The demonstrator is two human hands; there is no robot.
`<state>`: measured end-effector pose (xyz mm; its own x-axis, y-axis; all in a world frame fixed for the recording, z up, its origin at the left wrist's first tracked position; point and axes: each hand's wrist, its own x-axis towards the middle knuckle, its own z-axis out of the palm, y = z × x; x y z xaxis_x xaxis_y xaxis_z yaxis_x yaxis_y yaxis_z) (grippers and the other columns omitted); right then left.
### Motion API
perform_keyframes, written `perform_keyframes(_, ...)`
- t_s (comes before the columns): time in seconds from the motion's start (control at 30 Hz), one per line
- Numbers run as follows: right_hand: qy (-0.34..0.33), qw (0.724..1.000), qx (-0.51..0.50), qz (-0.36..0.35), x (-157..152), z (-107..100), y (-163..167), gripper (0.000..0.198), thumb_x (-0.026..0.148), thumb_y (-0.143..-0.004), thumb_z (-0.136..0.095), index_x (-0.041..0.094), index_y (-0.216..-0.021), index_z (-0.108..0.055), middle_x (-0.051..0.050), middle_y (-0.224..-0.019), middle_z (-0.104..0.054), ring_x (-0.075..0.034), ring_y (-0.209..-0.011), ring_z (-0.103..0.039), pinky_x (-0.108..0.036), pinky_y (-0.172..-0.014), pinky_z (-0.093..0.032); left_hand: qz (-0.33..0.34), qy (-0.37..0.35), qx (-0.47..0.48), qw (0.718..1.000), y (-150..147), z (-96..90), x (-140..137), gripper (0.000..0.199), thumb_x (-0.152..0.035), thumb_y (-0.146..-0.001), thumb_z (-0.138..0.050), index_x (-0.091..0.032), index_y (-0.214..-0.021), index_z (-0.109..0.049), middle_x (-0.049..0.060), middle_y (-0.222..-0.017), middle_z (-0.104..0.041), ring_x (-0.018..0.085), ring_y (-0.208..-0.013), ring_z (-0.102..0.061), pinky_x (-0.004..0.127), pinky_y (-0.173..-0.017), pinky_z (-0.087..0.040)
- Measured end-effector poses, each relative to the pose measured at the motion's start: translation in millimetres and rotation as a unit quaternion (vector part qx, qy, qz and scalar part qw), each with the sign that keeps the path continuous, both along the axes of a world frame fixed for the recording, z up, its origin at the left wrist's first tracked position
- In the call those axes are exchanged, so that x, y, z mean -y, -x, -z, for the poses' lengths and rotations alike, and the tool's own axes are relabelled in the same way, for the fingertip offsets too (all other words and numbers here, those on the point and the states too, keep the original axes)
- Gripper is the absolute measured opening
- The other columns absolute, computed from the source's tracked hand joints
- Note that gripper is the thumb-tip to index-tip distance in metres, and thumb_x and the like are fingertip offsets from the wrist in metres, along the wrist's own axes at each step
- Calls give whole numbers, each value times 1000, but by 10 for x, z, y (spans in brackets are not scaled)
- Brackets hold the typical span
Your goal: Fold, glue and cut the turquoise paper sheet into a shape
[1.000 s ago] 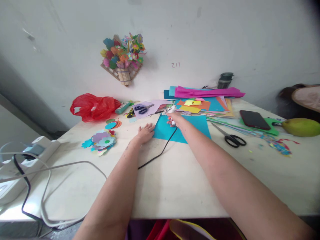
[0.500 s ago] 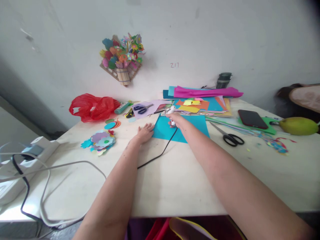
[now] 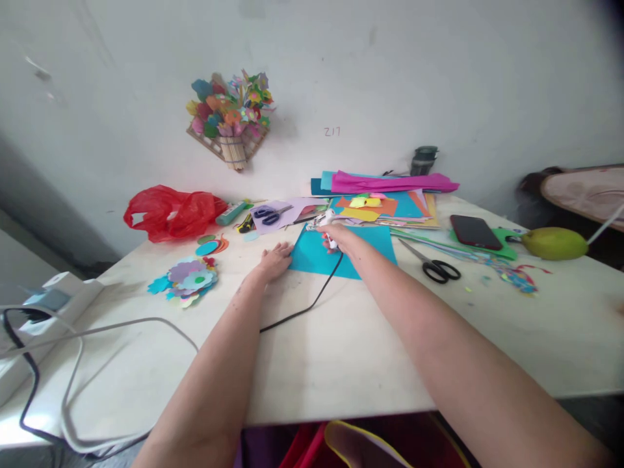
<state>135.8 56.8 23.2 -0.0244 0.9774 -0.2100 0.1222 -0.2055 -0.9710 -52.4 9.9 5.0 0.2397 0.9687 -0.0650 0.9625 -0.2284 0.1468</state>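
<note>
A sheet of blue paper (image 3: 363, 250) lies flat on the table. My right hand (image 3: 335, 236) is wrapped round a white glue gun (image 3: 325, 219), held over the sheet's far left part. The gun's black cord trails down across the sheet towards my left forearm. My left hand (image 3: 276, 261) rests flat on the table at the sheet's left edge, fingers stretched out and holding nothing. Whether its fingertips touch the paper, I cannot tell.
Black scissors (image 3: 436, 268) lie right of the sheet, a phone (image 3: 475, 232) beyond them. Paper flowers (image 3: 190, 279) sit at left, before a red plastic bag (image 3: 170, 214). Coloured papers and purple-handled scissors (image 3: 270, 214) lie behind. A power strip (image 3: 58, 312) stands far left.
The whole view has shifted slightly, so things appear a little further left. Both hands keep nearly the same places, with the glue gun still held over the blue sheet.
</note>
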Motion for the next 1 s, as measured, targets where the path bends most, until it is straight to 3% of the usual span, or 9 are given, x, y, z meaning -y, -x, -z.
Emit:
perform_keyframes(0.17,-37,997,-30,61,40,-20,13,24,37,-74,-58,15,-70,-50,1,-48,-49,-11,-40,-48,-23,-34,-42,-19,2,35,999,3,3,-11,55,-25,-78,-31,-24,-133,-30,1,-143,-19,22,-132,-15,54,-102,-10)
perform_keyframes(0.33,-102,979,-139,109,49,-52,23,28,43,-75,-54,16,-81,-54,2,-52,-53,-9,-40,-49,-21,-39,-42,-42,-70,102,991,-62,-103,1,38,-31,-77,-43,-27,-112,-57,1,-131,-44,24,-125,-32,43,-102,-22)
perform_keyframes(0.43,-124,966,-182,131,46,-72,25,33,47,-74,-54,16,-84,-56,1,-60,-55,-7,-44,-49,-19,-42,-42,-64,-130,162,976,-207,-231,-1,44,-45,-77,-43,-21,-109,-60,7,-120,-55,25,-115,-46,35,-95,-34)
perform_keyframes(0.57,-136,959,-211,135,26,-75,35,42,52,-71,-54,14,-89,-57,-1,-71,-57,-9,-56,-52,-19,-49,-42,-4,-101,287,953,-539,-339,-40,44,-46,-67,-55,-18,-101,-64,6,-97,-67,23,-95,-59,30,-84,-42)
perform_keyframes(0.67,-128,963,-206,121,37,-80,34,44,52,-73,-51,13,-93,-57,-3,-77,-57,-11,-62,-52,-23,-56,-43,-2,-51,369,928,-797,-327,-84,43,-40,-63,-59,-14,-98,-62,4,-76,-69,21,-77,-63,28,-70,-46)
perform_keyframes(0.77,-134,969,-185,96,110,-106,-13,41,49,-77,-47,13,-95,-56,-4,-83,-58,-12,-69,-53,-25,-62,-44,-5,-46,394,918,-976,-270,-130,30,-38,-63,-59,-15,-81,-62,2,-57,-64,18,-58,-61,27,-58,-46)
perform_keyframes(0.9,-199,974,-106,11,245,-177,-248,29,43,-76,-50,21,-93,-58,0,-87,-60,-13,-79,-55,-23,-66,-44,12,-33,434,900,-1087,-185,-193,27,-43,-65,-58,-16,-71,-57,1,-55,-62,16,-52,-58,25,-53,-43)
perform_keyframes(1.0,-218,972,33,-88,259,-256,-607,22,34,-77,-49,21,-89,-61,2,-82,-62,-13,-78,-57,-22,-67,-44,15,-28,454,890,-1133,-148,-213,34,-50,-66,-55,-17,-71,-57,2,-57,-63,16,-56,-59,25,-55,-43)
